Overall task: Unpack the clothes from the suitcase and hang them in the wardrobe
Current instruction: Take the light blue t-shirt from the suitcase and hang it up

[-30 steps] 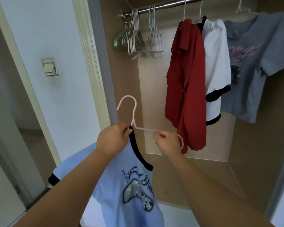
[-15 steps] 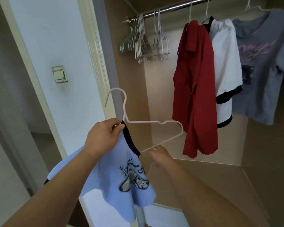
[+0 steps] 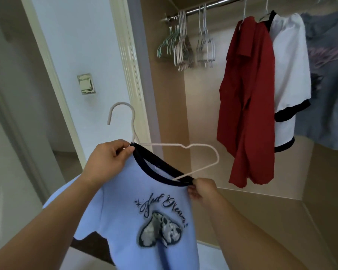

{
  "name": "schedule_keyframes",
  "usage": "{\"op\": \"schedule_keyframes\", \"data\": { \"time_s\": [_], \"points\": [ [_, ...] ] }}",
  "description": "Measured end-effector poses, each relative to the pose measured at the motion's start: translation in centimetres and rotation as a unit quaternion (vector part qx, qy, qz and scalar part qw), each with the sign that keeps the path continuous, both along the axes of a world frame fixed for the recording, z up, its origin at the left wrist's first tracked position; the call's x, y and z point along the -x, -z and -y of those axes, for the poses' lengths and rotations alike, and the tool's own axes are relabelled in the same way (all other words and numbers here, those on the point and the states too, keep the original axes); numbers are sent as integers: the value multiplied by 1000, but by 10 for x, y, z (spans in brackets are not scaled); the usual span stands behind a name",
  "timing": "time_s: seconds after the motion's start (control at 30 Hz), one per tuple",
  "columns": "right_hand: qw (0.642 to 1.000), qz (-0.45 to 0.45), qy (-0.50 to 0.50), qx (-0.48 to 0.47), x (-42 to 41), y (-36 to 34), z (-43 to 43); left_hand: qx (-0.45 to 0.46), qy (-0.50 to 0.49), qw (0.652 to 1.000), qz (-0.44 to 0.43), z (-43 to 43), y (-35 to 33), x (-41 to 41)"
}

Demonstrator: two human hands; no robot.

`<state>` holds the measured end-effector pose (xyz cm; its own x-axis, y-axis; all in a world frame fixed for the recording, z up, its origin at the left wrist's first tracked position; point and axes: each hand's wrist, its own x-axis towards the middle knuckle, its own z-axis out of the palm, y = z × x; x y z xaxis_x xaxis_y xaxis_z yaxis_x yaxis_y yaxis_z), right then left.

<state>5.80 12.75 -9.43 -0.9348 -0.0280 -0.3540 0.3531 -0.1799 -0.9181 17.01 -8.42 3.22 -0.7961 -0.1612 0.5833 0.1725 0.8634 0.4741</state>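
Fingers of left hand and right hand pinch blue tee, script unreadable.

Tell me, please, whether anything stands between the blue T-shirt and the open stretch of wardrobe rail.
Nothing visible does. The rail is bare between the empty hangers and the red shirt, and the space from there down to the blue T-shirt and its white hanger is open.

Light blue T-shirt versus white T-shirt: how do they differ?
The light blue T-shirt is held up by the left hand and right hand; the white T-shirt hangs from the rail. The blue one's hanger is half outside its collar; the white one's sits inside. Blue shows a print; white shows none. Both have dark trim.
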Motion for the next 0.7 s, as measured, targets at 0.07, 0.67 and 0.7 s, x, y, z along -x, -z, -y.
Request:
{"op": "schedule_keyframes", "data": {
  "time_s": [0.07,0.67,0.7],
  "points": [
    [998,-1,37,56,2,0,-10,38,-21,999,0,6,6,-1],
    [931,-260,166,-193,18,-72,-71,32,-80,991,-102,12,35,5],
    [908,-289,128,-276,20,-75,-74,10,-75,992,-98,12,35,5]
  ]
}}
